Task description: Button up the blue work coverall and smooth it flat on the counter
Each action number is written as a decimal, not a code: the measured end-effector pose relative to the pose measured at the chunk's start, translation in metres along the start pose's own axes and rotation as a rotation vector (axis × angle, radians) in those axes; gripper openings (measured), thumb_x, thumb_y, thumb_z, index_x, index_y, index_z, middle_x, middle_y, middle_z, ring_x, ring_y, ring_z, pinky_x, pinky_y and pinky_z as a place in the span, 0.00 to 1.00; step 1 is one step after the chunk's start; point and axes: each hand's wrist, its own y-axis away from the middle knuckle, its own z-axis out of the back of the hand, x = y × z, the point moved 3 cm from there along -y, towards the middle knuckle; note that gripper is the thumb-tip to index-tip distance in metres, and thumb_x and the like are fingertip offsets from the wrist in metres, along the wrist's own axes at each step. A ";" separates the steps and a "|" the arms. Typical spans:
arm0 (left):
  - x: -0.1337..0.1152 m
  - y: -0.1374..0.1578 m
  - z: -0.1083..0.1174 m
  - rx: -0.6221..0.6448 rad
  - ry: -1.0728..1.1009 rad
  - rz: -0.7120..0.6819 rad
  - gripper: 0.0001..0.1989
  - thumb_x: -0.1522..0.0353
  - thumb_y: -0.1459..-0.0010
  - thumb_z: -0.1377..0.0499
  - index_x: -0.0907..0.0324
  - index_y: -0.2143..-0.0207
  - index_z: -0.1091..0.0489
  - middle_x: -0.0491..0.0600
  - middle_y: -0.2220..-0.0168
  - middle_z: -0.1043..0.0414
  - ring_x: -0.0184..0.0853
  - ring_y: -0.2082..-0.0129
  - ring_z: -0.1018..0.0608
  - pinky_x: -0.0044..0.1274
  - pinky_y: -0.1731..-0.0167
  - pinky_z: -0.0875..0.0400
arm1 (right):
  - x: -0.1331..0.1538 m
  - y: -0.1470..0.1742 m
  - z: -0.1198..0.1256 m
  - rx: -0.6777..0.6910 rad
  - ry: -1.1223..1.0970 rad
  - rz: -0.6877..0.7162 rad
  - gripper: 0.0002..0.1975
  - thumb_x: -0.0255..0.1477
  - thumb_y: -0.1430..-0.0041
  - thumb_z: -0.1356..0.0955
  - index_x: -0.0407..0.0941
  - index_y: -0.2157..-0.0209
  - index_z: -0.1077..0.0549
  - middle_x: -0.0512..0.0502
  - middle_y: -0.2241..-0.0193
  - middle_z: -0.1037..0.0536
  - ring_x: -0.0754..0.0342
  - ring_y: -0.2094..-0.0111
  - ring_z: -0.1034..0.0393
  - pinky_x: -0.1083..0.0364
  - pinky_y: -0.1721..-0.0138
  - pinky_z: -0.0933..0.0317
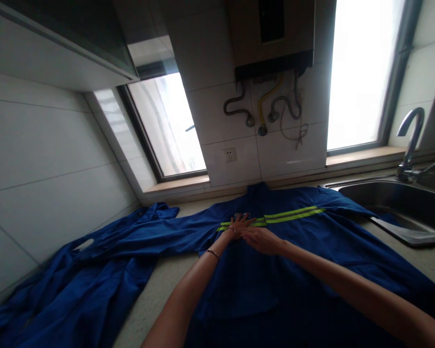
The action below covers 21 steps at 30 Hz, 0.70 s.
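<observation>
Plenty crowding the blue jacket (246, 280) here! To its left there's a second blue garment (112, 290), heaped along the wall, and the jacket's outstretched sleeve (174, 232) runs right up to it, so that side is busy. A strip of bare bench (159, 285) shows between the two. Over on the jacket's right sits the sink (416, 239), its edge meeting the other sleeve, with a patch of blue in the basin too dim to read. The curved tap (413, 137) rises beyond, to the jacket's far right. Behind the jacket, the tiled wall carries a socket (230, 154), and above that hang a yellow hose (263, 106) and a boxy unit (273, 29), with a bright window on either side.

Now the hands, and the jacket lies face up on the bench directly beneath them! The left hand (238, 225) is pressed flat on the chest, its fingers spread apart across the yellow-green stripe (295, 214), partly covering a small patterned patch (244, 215). The right hand (263, 240) comes in just beside it, low over the jacket, fingers bunched together with the tips by the left hand; whether they pinch any cloth, I can't tell. Both forearms cross the jacket's front, hiding parts of it.
</observation>
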 end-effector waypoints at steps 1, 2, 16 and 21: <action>0.001 -0.001 0.000 -0.009 -0.010 -0.005 0.27 0.53 0.39 0.58 0.38 0.38 0.60 0.43 0.34 0.67 0.53 0.37 0.58 0.52 0.46 0.59 | -0.013 0.004 -0.002 0.049 0.022 -0.053 0.25 0.38 0.37 0.46 0.41 0.44 0.37 0.40 0.42 0.39 0.49 0.41 0.47 0.49 0.42 0.53; 0.002 -0.002 0.000 -0.024 -0.011 -0.008 0.26 0.53 0.39 0.59 0.38 0.38 0.60 0.43 0.34 0.67 0.53 0.37 0.58 0.51 0.46 0.58 | -0.020 0.010 -0.006 0.112 0.028 -0.066 0.28 0.41 0.38 0.45 0.40 0.41 0.41 0.39 0.40 0.44 0.47 0.39 0.53 0.46 0.40 0.57; 0.003 -0.005 0.007 -0.029 0.071 0.007 0.27 0.49 0.40 0.65 0.36 0.39 0.59 0.40 0.35 0.66 0.49 0.37 0.58 0.48 0.45 0.61 | 0.137 0.022 -0.082 -0.033 0.023 0.422 0.34 0.39 0.42 0.39 0.39 0.38 0.53 0.37 0.40 0.46 0.47 0.38 0.56 0.44 0.40 0.57; 0.003 -0.006 0.008 -0.027 0.055 0.021 0.26 0.49 0.40 0.64 0.36 0.39 0.59 0.39 0.35 0.66 0.48 0.37 0.58 0.46 0.44 0.60 | 0.161 -0.010 -0.122 -0.091 0.132 0.298 0.32 0.48 0.49 0.36 0.41 0.49 0.35 0.35 0.47 0.34 0.42 0.43 0.46 0.41 0.44 0.48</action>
